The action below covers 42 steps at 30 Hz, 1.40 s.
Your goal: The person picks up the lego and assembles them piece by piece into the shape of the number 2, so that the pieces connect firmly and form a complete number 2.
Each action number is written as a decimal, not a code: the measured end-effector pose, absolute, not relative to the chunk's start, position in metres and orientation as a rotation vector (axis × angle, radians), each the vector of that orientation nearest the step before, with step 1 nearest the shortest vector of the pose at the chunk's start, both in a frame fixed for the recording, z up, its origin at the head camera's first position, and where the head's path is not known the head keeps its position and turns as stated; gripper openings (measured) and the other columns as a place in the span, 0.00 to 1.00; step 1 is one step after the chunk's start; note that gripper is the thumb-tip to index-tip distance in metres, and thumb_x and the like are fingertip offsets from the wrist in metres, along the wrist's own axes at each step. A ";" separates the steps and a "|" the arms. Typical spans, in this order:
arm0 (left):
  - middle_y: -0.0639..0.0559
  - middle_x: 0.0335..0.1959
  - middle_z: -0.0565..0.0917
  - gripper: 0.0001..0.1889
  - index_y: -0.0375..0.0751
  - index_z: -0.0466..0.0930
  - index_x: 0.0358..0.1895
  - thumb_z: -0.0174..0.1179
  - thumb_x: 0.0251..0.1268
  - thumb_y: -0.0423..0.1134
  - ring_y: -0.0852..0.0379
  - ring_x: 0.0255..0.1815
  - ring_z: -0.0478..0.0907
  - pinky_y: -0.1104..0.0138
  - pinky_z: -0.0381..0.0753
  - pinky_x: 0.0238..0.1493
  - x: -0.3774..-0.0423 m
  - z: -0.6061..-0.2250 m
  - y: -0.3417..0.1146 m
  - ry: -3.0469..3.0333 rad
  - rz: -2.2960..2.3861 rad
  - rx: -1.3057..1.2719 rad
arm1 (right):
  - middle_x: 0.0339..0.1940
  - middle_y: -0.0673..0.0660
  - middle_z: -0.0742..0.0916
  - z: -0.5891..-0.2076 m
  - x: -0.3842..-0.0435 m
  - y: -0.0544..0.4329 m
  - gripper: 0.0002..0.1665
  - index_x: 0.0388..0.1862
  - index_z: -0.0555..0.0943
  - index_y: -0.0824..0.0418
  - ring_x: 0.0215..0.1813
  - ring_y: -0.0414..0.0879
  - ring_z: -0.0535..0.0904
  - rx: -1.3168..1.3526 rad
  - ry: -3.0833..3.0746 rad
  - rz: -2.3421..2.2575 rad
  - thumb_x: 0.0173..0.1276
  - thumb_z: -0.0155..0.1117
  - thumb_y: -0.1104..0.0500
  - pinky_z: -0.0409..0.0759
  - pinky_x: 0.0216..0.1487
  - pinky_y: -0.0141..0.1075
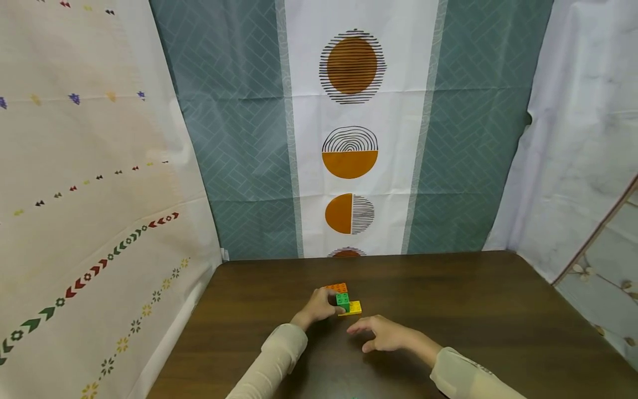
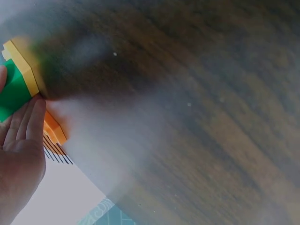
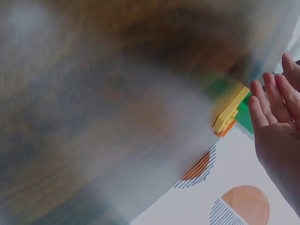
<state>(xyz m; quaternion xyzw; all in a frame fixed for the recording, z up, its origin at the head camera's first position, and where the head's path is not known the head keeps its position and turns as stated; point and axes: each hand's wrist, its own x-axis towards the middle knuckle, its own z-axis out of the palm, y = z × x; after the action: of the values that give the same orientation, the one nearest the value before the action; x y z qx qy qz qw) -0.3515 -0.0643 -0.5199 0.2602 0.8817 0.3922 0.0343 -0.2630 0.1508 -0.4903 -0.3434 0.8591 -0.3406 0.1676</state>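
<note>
My left hand (image 1: 320,305) pinches a green toy building brick (image 1: 343,300) between its thumb and fingers. The green brick stands upright on a flat yellow brick (image 1: 355,307), whose right part shows in the head view. Just behind them lies an orange brick (image 1: 340,287), partly covered by the left hand. In the left wrist view, the fingers lie along the side of the green brick (image 2: 15,91), close to the orange brick (image 2: 55,129). Nearer the front and to the right, my right hand (image 1: 385,333) hovers above the table with nothing in it, apart from the bricks.
A dark brown wooden table (image 1: 448,293) spreads out under both hands. Behind it hangs a teal and white curtain (image 1: 239,166) with orange circle patterns. Light patterned cloths hang on the left (image 1: 89,221) and right (image 1: 573,138) sides.
</note>
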 end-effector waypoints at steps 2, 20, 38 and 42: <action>0.45 0.37 0.88 0.16 0.32 0.86 0.42 0.72 0.51 0.36 0.57 0.36 0.78 0.64 0.80 0.43 -0.349 -0.520 -0.065 2.731 1.194 0.783 | 0.59 0.60 0.83 -0.492 -0.260 0.150 0.28 0.61 0.76 0.65 0.62 0.61 0.77 -0.967 2.419 -0.974 0.61 0.68 0.65 0.75 0.61 0.55; 0.43 0.42 0.88 0.20 0.30 0.85 0.47 0.73 0.52 0.38 0.54 0.43 0.80 0.56 0.80 0.52 -0.329 -0.523 -0.070 2.748 1.163 0.740 | 0.63 0.60 0.82 -0.496 -0.246 0.150 0.30 0.64 0.75 0.65 0.65 0.62 0.75 -0.936 2.335 -1.029 0.60 0.69 0.66 0.71 0.64 0.58; 0.43 0.42 0.88 0.20 0.30 0.84 0.47 0.73 0.52 0.38 0.57 0.39 0.79 0.60 0.81 0.47 -0.318 -0.521 -0.076 2.737 1.193 0.737 | 0.66 0.60 0.80 -0.494 -0.232 0.144 0.32 0.65 0.75 0.63 0.67 0.63 0.72 -0.910 2.304 -0.978 0.60 0.70 0.66 0.69 0.66 0.60; 0.42 0.42 0.87 0.20 0.29 0.84 0.47 0.73 0.51 0.37 0.57 0.39 0.80 0.60 0.81 0.47 -0.313 -0.520 -0.077 2.741 1.199 0.740 | 0.64 0.60 0.81 -0.492 -0.229 0.142 0.31 0.64 0.76 0.64 0.65 0.61 0.75 -0.908 2.275 -0.995 0.60 0.69 0.66 0.70 0.65 0.60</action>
<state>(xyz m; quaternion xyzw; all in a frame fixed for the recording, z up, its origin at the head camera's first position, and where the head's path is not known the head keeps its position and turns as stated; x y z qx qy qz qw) -0.3133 -0.0774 -0.5198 0.2399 0.8891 0.3887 0.0299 -0.2288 0.1420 -0.4920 -0.3329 0.8340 -0.3646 0.2462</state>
